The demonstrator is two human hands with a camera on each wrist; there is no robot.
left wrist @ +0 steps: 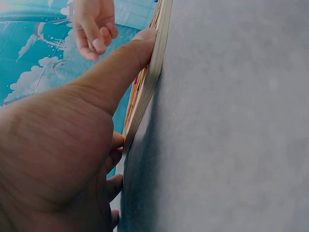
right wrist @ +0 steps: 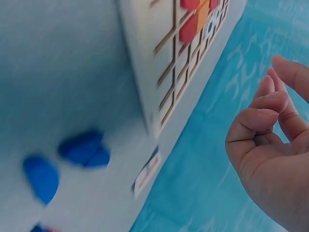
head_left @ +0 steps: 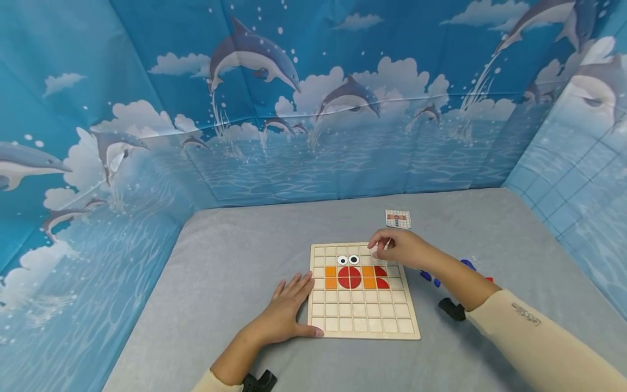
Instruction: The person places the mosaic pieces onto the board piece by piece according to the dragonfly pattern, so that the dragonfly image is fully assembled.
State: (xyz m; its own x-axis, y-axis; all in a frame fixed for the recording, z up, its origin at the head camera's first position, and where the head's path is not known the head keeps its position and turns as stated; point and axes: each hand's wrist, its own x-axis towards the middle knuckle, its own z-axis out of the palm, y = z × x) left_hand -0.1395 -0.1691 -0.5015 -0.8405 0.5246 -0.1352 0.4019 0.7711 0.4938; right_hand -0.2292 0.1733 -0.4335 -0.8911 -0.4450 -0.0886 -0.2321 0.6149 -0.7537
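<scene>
A wooden grid board (head_left: 359, 310) lies on the grey surface. On it, red quarter-round pieces form a circle (head_left: 349, 277), flanked by orange squares (head_left: 330, 277) and, at the right, two red pieces (head_left: 382, 283). Two round eye pieces (head_left: 348, 260) sit above the circle. My left hand (head_left: 281, 316) rests at the board's left side, fingers spread, thumb at the near left corner. Over the top right part of the board hovers my right hand (head_left: 394, 246). In the right wrist view its fingers (right wrist: 253, 123) are loosely bent, with nothing visible between thumb and forefinger.
A small pattern card (head_left: 398, 219) lies behind the board. To the right, partly behind my right forearm, are several blue pieces (right wrist: 84, 150) and a red one (head_left: 490, 279). Dolphin-printed curtains (head_left: 294, 163) surround the grey surface (head_left: 220, 256).
</scene>
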